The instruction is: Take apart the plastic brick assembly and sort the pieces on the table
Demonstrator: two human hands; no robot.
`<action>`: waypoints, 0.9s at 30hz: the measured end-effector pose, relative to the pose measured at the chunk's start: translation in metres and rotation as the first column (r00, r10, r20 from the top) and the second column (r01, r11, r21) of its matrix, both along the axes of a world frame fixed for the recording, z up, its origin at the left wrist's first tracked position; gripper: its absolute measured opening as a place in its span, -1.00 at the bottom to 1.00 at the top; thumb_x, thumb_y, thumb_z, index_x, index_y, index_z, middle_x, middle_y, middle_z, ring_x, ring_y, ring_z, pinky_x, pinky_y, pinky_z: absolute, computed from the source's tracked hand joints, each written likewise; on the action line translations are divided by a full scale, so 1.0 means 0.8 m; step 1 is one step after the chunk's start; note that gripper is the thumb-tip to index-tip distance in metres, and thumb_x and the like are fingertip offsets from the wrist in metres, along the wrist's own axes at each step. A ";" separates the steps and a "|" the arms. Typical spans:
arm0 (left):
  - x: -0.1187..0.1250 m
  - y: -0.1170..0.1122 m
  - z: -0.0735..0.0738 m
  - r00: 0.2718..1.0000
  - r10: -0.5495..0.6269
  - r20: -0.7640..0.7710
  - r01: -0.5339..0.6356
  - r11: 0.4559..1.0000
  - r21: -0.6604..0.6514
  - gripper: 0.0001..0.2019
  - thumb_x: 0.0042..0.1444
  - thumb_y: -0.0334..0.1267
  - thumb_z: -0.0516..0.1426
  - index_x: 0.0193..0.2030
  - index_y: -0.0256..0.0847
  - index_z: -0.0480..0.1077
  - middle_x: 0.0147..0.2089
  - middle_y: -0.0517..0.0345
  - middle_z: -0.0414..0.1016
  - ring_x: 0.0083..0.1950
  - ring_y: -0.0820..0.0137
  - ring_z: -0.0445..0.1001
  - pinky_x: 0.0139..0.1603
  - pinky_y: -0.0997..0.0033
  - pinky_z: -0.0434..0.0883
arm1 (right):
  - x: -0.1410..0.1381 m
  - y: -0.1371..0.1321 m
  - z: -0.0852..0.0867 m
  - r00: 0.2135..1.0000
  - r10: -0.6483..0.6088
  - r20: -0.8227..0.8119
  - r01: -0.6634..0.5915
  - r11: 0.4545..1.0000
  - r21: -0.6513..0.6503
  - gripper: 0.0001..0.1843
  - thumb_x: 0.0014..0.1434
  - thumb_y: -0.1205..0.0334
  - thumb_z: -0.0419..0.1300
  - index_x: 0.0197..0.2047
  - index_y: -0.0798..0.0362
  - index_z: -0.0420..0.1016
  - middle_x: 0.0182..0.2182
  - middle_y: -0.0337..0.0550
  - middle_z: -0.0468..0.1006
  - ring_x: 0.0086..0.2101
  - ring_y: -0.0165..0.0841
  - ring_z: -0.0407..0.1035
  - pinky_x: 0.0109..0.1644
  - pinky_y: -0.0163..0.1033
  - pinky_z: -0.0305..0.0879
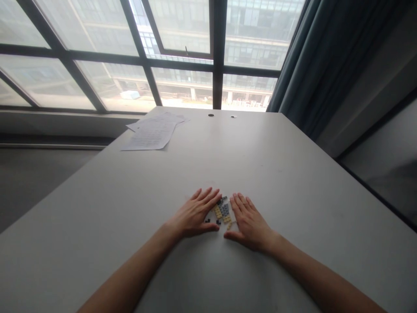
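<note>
Several small building bricks lie in a loose cluster between my two hands on the white table. Among them are a tan brick, a grey brick and a small black brick. My left hand rests palm down at the cluster's left side, thumb stretched along its near edge. On the right side my right hand lies flat, its fingers pointing forward and its thumb toward the left one. Part of the cluster is hidden under or behind the fingers; whether they press on any brick I cannot tell.
Printed paper sheets overlap at the table's far left. Near the far edge are a dark round hole and a small white-and-black spot. Beyond stand framed windows, with a dark curtain at the right.
</note>
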State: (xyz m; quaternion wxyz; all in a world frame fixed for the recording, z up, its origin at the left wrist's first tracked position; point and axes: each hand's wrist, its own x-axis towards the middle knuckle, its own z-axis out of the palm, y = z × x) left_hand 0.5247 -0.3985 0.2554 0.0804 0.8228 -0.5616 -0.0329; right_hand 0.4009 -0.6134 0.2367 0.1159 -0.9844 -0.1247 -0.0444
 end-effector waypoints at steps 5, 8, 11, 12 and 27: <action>-0.006 0.007 0.002 0.999 0.038 -0.024 -0.039 0.998 -0.040 -0.23 0.17 0.23 -0.05 0.39 -0.16 -0.12 0.41 -0.03 -0.03 0.42 0.15 -0.08 0.38 0.00 -0.09 | 0.024 0.017 0.003 1.000 -0.009 -0.009 0.009 1.000 -0.006 0.05 0.15 -0.39 -0.11 0.36 0.35 -0.10 0.33 0.29 -0.08 0.32 0.00 -0.25 0.35 0.13 -0.21; -0.013 0.024 -0.002 0.996 0.082 -0.047 -0.086 0.993 -0.086 -0.30 0.18 0.18 -0.03 0.33 -0.20 0.01 0.37 -0.07 0.08 0.40 0.17 -0.01 0.38 0.01 -0.05 | 0.048 0.028 0.009 0.997 0.074 -0.021 -0.074 0.997 0.005 0.04 0.13 -0.41 -0.09 0.36 0.30 -0.07 0.33 0.26 -0.07 0.32 -0.02 -0.24 0.35 0.11 -0.22; -0.017 0.044 -0.005 0.988 0.137 -0.070 -0.146 0.980 -0.138 -0.36 0.18 0.16 0.01 0.26 -0.22 0.08 0.35 -0.10 0.12 0.38 0.21 0.06 0.38 0.03 -0.02 | 0.067 0.044 0.015 0.980 0.199 -0.032 -0.198 0.980 0.033 -0.02 0.16 -0.38 -0.11 0.37 0.21 -0.09 0.34 0.18 -0.07 0.32 -0.08 -0.21 0.36 0.09 -0.27; -0.018 0.051 -0.006 0.985 0.154 -0.076 -0.164 0.974 -0.153 -0.37 0.17 0.15 0.02 0.25 -0.21 0.08 0.35 -0.11 0.12 0.38 0.22 0.07 0.38 0.04 -0.01 | 0.071 0.050 0.017 0.971 0.238 -0.035 -0.236 0.971 0.047 -0.05 0.17 -0.37 -0.12 0.38 0.18 -0.12 0.34 0.13 -0.06 0.32 -0.11 -0.20 0.36 0.09 -0.29; -0.040 0.048 0.001 0.982 0.189 -0.010 -0.189 0.982 -0.008 -0.15 0.05 0.31 0.02 0.40 -0.02 -0.12 0.44 -0.05 -0.12 0.42 -0.04 -0.16 0.33 -0.21 -0.13 | 0.011 0.039 0.005 0.998 0.054 -0.034 -0.055 0.998 -0.030 -0.38 0.34 0.05 -0.14 0.37 0.18 -0.03 0.34 0.05 -0.03 0.31 -0.13 -0.16 0.35 0.10 -0.20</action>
